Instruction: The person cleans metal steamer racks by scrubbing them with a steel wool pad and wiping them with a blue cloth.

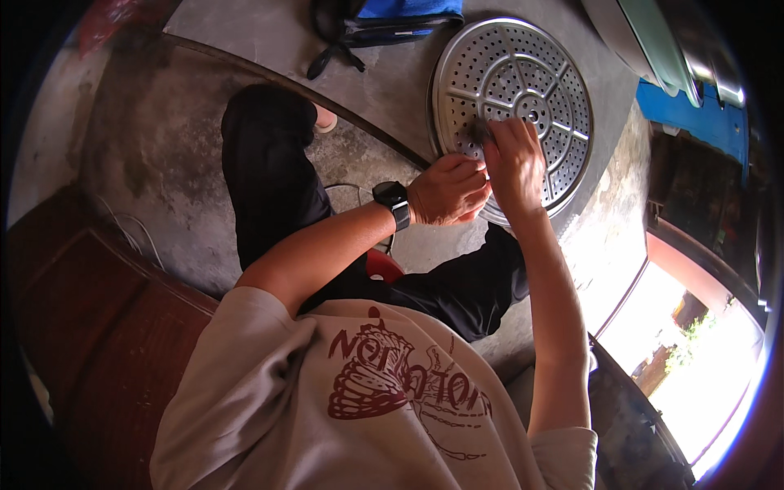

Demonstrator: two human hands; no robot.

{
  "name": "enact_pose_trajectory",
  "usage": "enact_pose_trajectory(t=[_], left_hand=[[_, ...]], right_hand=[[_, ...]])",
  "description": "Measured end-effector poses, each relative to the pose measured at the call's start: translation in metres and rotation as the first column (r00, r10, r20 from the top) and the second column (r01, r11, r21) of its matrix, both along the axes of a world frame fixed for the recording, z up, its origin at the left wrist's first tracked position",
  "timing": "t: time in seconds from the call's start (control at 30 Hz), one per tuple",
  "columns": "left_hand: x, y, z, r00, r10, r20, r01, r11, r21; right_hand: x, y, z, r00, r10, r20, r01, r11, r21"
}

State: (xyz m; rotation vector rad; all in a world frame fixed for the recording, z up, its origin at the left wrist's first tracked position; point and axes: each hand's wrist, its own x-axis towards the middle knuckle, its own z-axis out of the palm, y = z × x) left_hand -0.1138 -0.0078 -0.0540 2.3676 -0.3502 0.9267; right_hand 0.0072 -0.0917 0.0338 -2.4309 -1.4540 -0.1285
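A round perforated steamer tray (505, 76) of shiny metal, with raised ribs and rings, is tilted over the edge of a grey table. My left hand (450, 190), with a black watch on its wrist, has its fingers curled at the tray's near rim and appears to grip it. Close beside it, my right hand (519, 160) is over the tray's perforated face. Its fingers are bunched around a small dark pad (481, 131), which is blurred and partly covered by the fingers. More metal rim shows beneath the tray.
On the grey tabletop (392, 86) lies a blue and black fabric item (407, 21) with dark straps. Several basins (658, 46) stand at upper right, above a blue surface (692, 119). Brown wooden furniture (116, 331) is at left, near a thin cable (144, 236) on the floor.
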Motion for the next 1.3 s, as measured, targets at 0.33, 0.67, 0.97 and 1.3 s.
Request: enact_pose_trajectory(t=[0.33, 0.67, 0.97, 1.3], left_hand=[[0.0, -0.003, -0.004, 1.0, 0.021, 0.004, -0.021, 0.999, 0.033], [0.003, -0.004, 0.006, 0.998, -0.028, -0.047, 0.028, 1.0, 0.011], [0.002, 0.0, 0.001, 0.999, 0.004, -0.037, -0.003, 0.999, 0.035], [0.0, -0.002, 0.01, 0.995, 0.015, -0.098, -0.005, 0.995, 0.101]], right_hand=[[-0.007, -0.027, 0.004, 0.999, -0.025, -0.022, 0.024, 0.996, -0.083], [0.034, 0.015, -0.003, 0.998, 0.05, -0.04, -0.05, 0.999, 0.004], [0.049, -0.052, 0.057, 0.834, -0.133, -0.535, 0.178, 0.983, 0.033], [0.045, -0.046, 0.05, 0.845, -0.086, -0.528, 0.231, 0.949, 0.214]])
